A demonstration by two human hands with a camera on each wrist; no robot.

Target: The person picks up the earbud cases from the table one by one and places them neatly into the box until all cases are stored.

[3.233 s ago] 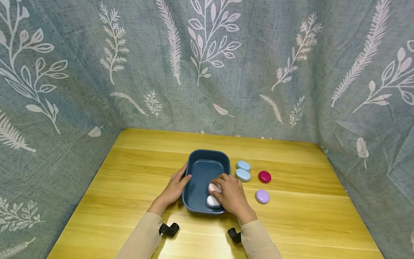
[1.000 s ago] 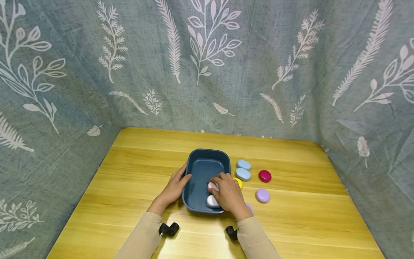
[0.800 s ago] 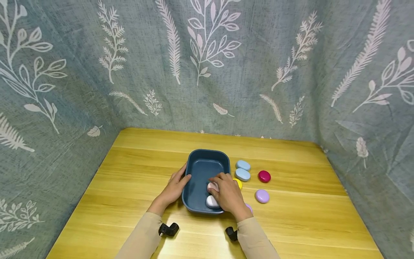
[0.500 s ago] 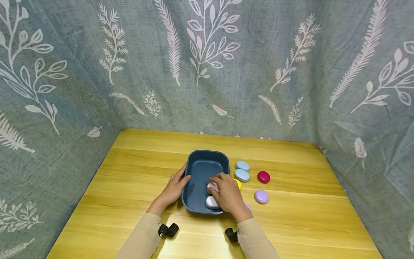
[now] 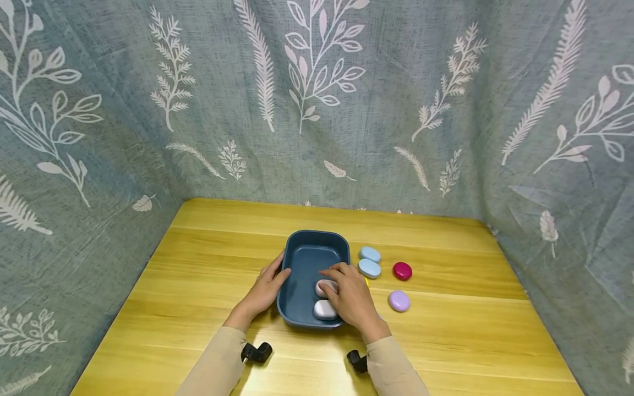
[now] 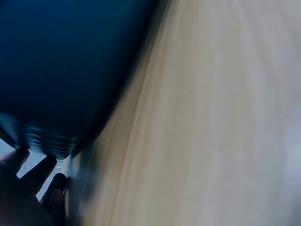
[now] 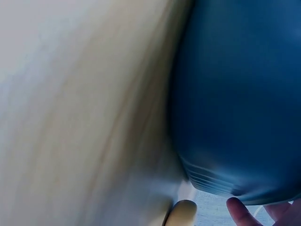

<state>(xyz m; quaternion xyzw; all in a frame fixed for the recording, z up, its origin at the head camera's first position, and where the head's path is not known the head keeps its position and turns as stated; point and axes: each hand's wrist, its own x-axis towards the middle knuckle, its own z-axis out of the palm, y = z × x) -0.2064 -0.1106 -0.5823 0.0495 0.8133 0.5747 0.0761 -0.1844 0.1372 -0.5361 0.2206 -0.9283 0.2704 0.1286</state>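
Observation:
A dark blue rectangular box (image 5: 317, 239) with rounded corners stands on the wooden table in the head view. My left hand (image 5: 264, 286) grips its left wall, thumb over the rim and fingers along the outside; in the left wrist view those fingers (image 6: 37, 174) reach the box's far end. Inside, near the right wall, lie a pale pink soap-like oval piece (image 5: 322, 288) and a white one (image 5: 324, 309) in front of it. My right hand (image 5: 353, 294) reaches over the right rim, fingers spread, thumb overlapping the pink piece. It partly hides both pieces.
Right of the box lie two light blue oval pieces (image 5: 369, 268), a crimson round piece (image 5: 402, 270) and a lilac one (image 5: 399, 301). A yellow piece (image 5: 367, 282) is mostly hidden behind the right hand. A leaf-patterned curtain (image 5: 317, 165) encloses the table.
My right hand's fingers have spread wider and shifted slightly right, showing more of the pink piece. More of the yellow piece is covered. The left hand keeps its hold.

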